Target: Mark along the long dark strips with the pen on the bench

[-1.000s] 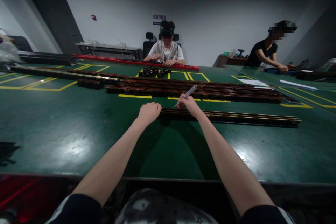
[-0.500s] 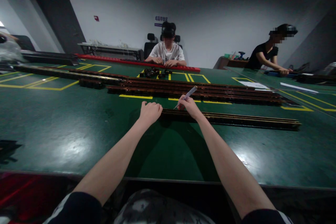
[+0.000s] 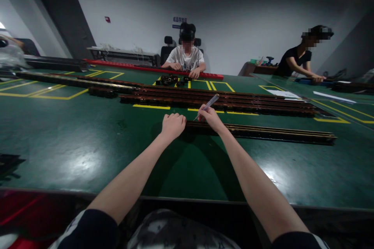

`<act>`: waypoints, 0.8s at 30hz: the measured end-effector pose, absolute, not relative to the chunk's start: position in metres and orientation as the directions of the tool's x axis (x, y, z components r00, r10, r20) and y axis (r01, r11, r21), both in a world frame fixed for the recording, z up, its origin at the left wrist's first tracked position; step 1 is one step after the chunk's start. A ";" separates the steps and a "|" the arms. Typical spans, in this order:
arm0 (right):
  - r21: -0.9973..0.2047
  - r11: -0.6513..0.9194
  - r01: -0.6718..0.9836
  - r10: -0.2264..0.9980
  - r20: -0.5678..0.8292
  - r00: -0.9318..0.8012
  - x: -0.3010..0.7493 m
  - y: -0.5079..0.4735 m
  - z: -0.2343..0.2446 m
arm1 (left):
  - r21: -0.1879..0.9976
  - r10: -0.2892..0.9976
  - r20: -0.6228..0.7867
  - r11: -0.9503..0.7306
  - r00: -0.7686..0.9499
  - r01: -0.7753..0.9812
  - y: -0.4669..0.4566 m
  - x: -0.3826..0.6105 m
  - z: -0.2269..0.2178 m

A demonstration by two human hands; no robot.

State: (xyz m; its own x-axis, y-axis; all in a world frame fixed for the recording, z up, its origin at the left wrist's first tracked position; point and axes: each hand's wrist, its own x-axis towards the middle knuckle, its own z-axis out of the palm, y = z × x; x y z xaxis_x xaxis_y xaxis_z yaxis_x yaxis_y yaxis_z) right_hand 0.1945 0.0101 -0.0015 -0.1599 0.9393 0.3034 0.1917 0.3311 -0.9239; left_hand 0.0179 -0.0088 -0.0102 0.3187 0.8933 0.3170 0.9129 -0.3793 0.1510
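Observation:
A long dark rail (image 3: 274,132) with gold-coloured edges lies across the green table in front of me. My left hand (image 3: 173,126) is closed over the rail's left end, fingers curled around it. In my right hand (image 3: 209,116) is a slim screwdriver (image 3: 212,100) with a clear handle, held like a pen. Its handle leans up to the right and its thin shaft points down at the rail, just right of my left hand. Whether the tip touches the rail is too small to tell.
Behind the rail lies a bundle of long brown-black rails (image 3: 181,97). Small black parts (image 3: 169,80) sit farther back, near a long red rail (image 3: 125,65). A co-worker (image 3: 187,58) sits opposite; another (image 3: 295,60) works at the right. White paper (image 3: 283,93) lies right.
My left hand has slid slightly right along the rail, nearer the screwdriver, and its fingers look more curled. My right hand has hardly moved. The co-worker opposite has shifted a hand.

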 end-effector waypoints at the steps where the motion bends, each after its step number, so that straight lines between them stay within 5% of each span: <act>1: -0.921 0.336 0.198 0.938 0.308 -0.160 0.194 0.010 -0.002 | 0.158 0.897 0.308 -0.375 0.316 0.913 -0.008 0.018 -0.010; 14: -0.893 0.380 0.242 0.909 0.311 -0.278 0.175 0.002 0.003 | 0.170 0.971 0.191 -0.176 0.143 0.970 -0.004 0.001 0.003; 24: -0.928 0.307 0.213 0.936 0.254 -0.244 0.189 0.007 0.004 | 0.177 0.963 0.226 -0.192 0.150 0.965 -0.003 -0.003 -0.001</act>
State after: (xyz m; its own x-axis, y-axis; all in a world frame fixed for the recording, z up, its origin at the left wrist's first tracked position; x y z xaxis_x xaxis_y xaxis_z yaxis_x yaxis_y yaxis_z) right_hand 0.1888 0.0073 0.0038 -0.2444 0.9358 0.2540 0.2126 0.3072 -0.9276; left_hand -0.0027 -0.0027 -0.0006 0.1504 0.9626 0.2255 0.9652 -0.1923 0.1771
